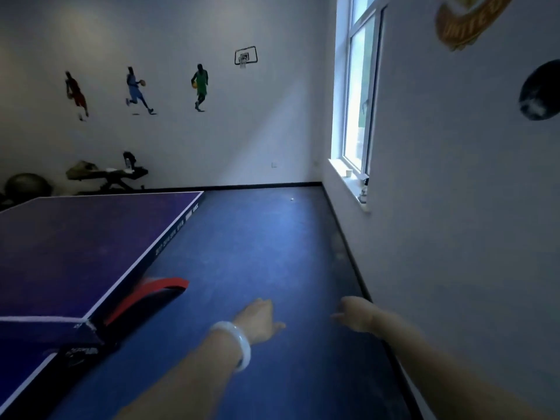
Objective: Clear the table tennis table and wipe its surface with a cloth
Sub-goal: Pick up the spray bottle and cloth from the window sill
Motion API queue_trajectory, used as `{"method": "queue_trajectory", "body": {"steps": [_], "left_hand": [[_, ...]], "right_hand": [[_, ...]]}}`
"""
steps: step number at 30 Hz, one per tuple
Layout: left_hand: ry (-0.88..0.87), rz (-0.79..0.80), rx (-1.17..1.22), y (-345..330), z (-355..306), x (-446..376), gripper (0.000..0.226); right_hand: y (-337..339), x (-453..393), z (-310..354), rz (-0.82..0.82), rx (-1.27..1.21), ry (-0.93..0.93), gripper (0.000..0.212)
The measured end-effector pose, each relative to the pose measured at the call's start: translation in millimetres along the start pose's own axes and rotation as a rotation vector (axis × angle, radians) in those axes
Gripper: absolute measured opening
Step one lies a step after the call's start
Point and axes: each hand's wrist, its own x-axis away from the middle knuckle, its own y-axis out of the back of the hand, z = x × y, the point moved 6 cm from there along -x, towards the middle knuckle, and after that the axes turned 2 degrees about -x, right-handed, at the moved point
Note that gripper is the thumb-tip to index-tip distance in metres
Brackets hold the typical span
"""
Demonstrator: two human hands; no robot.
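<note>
Standing beside the long edge of the table tennis table (69,247), the person holds both arms forward over the blue floor (257,237), and neither hand carries anything. The left hand (257,318), with a pale smooth bangle (239,344) on its wrist, has loosely curled fingers with one finger pointing outward; the right hand (353,313) is blurred, so I cannot tell surely how its fingers lie, though they seem relaxed and empty. The table is at the left, its matte dark purple top edged by a thin white line, with a dark net post clamp (81,353) at the near corner and a curved red support (151,294) below the edge. The visible half of the top carries no objects, and no cloth is visible anywhere. The main risk, in my judgement, is that the wiping cannot begin because the cloth is not at hand, and the person may walk away from the table to look for it. A small white ball (291,199) lies on the floor far ahead; it is round and light, so stepping on it could crush it or cause a slip. The hard table corner is close to the left arm and a quick turn could knock against it. The floor looks smooth and slightly shiny, and the white wall (454,207) at the right is plain.
</note>
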Motion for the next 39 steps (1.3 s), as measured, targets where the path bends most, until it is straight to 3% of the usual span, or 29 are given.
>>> {"method": "queue_trajectory", "body": {"steps": [5, 13, 24, 28, 39], "left_hand": [[-0.002, 0.051, 0.003, 26.1, 22.3, -122.6, 0.058], [-0.048, 0.053, 0.03, 99.1, 59.5, -346.1, 0.053], [-0.227, 0.09, 0.011, 175.5, 4.4, -627.3, 0.057], [-0.266, 0.081, 0.013, 198.9, -23.6, -731.2, 0.056], [-0.212, 0.177, -0.024, 240.5, -31.5, -969.0, 0.055]], "right_hand": [[29.8, -120.8, -6.8, 0.086, 0.028, -0.003, 0.049], [107.9, -330.0, -32.9, 0.056, -0.035, -0.141, 0.048], [218.0, -532.9, -141.2, -0.244, -0.449, -0.32, 0.052], [267.2, -623.2, -190.9, -0.291, -0.452, -0.317, 0.048], [363.7, -852.5, -266.9, -0.142, -0.438, -0.348, 0.042]]}}
